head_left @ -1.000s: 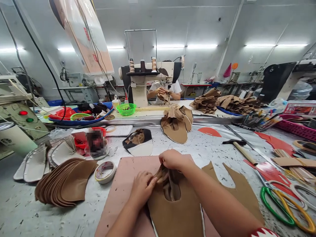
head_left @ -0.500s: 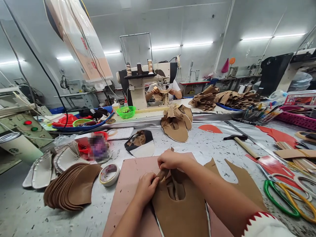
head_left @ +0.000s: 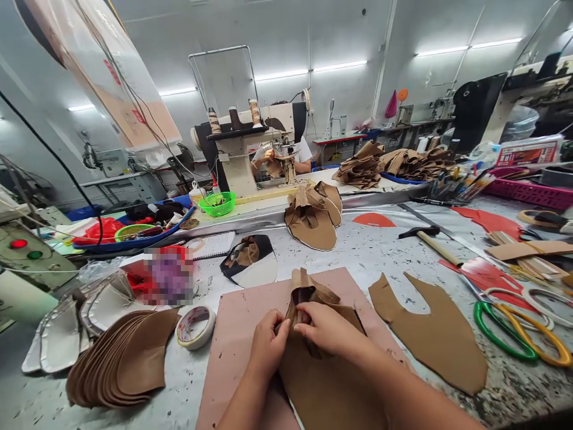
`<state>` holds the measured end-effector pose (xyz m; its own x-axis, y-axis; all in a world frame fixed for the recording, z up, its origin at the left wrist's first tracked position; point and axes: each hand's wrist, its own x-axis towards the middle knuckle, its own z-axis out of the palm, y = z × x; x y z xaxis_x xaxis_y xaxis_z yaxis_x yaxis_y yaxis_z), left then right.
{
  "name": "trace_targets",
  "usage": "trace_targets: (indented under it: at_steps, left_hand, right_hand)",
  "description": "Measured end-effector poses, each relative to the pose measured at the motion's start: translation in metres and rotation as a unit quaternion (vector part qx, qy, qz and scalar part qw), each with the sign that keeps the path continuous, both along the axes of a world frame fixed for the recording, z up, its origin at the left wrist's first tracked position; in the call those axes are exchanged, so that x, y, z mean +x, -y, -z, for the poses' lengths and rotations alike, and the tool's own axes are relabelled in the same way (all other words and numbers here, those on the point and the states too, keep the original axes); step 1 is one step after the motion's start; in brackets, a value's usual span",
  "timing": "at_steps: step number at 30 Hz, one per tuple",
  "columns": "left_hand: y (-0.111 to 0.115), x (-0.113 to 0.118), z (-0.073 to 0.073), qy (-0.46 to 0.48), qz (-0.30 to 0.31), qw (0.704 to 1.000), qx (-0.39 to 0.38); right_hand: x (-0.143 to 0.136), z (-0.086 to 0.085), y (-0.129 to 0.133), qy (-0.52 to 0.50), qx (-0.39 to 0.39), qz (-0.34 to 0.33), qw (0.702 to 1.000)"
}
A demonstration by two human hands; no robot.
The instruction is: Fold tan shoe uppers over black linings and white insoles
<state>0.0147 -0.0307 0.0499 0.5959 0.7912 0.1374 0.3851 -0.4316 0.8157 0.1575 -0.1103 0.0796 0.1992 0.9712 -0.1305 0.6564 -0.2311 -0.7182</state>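
Note:
A brown shoe upper (head_left: 329,388) with a white edge lies on a pink board (head_left: 237,334) in front of me. My left hand (head_left: 268,341) pinches the left rim of its opening between thumb and fingers. Close beside it, my right hand (head_left: 324,326) is closed on the same rim, fingertips at the fold. Above the hands a folded strip of the upper stands up. My right hand and forearm hide part of the opening. To the right lies a flat brown U-shaped piece (head_left: 441,334).
Left are a tape roll (head_left: 196,327) and a fanned stack of brown pieces (head_left: 125,358). Right are a hammer (head_left: 436,245) and green and orange scissors (head_left: 514,334). Finished-looking uppers (head_left: 312,218) lie ahead, before a sewing machine (head_left: 242,155) where another person sits.
My right hand has moved down from the upper's raised end to the rim beside my left hand. The view has shifted, showing more of the flat brown piece.

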Motion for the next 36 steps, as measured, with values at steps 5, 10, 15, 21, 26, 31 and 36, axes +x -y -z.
trace_targets:
  at_steps: [5,10,15,21,26,31,36]
  left_hand:
    - [0.001,0.001,0.0,0.046,0.014,0.997,-0.065]
    - [-0.002,0.002,0.009,0.085,0.004,0.981,-0.175]
    - [-0.003,0.001,0.013,0.105,-0.013,0.962,-0.251]
    - [-0.002,0.002,0.011,0.121,-0.037,0.954,-0.271]
    - [-0.001,0.002,0.01,0.125,-0.034,0.952,-0.276]
    - [0.0,0.002,0.01,0.127,-0.016,0.955,-0.268]
    - [0.0,0.0,0.009,0.123,-0.009,0.957,-0.262]
  right_hand:
    - [-0.006,0.012,-0.015,-0.187,0.003,0.098,0.977]
    - [-0.005,0.021,-0.02,-0.287,0.008,0.14,0.948]
    - [-0.003,0.033,-0.014,-0.263,0.079,0.139,0.951]
    - [-0.004,0.037,-0.013,-0.235,0.071,0.096,0.965]
    - [-0.006,0.036,-0.012,-0.22,0.101,0.091,0.966]
    - [-0.006,0.034,-0.011,-0.243,0.116,0.083,0.96]
    - [-0.006,0.035,-0.01,-0.266,0.127,0.081,0.952]
